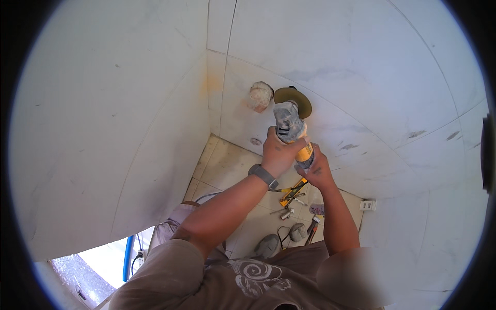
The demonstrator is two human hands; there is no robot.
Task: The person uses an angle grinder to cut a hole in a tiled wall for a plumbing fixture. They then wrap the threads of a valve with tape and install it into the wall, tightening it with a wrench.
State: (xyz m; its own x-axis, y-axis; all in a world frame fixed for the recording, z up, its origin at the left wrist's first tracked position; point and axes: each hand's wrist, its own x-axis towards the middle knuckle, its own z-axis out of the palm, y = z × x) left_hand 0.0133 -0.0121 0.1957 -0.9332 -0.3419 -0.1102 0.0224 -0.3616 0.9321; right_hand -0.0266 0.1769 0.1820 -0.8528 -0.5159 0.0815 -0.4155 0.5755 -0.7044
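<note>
My left hand [279,153] is wrapped round the body of an angle grinder [290,123], just behind its dusty grey head. Farther back, my right hand [317,169] grips the rear end of the yellow and black housing. At the tool's far end is an olive-brown disc [293,101], close to the pale tiled wall [330,98]; whether it touches the wall I cannot tell. Left of the disc, a rough whitish round spot [260,96] shows in the wall, either a hole or a lump. On my left wrist is a dark watch [263,176].
Below my hands, the tiled floor [222,163] holds a yellow tool [292,193], a metal fitting [287,213], a hammer [313,227] and a grey lump [298,232]. A white socket box [368,205] sits right; a blue pipe [128,258] stands lower left. Another wall [119,113] rises on the left.
</note>
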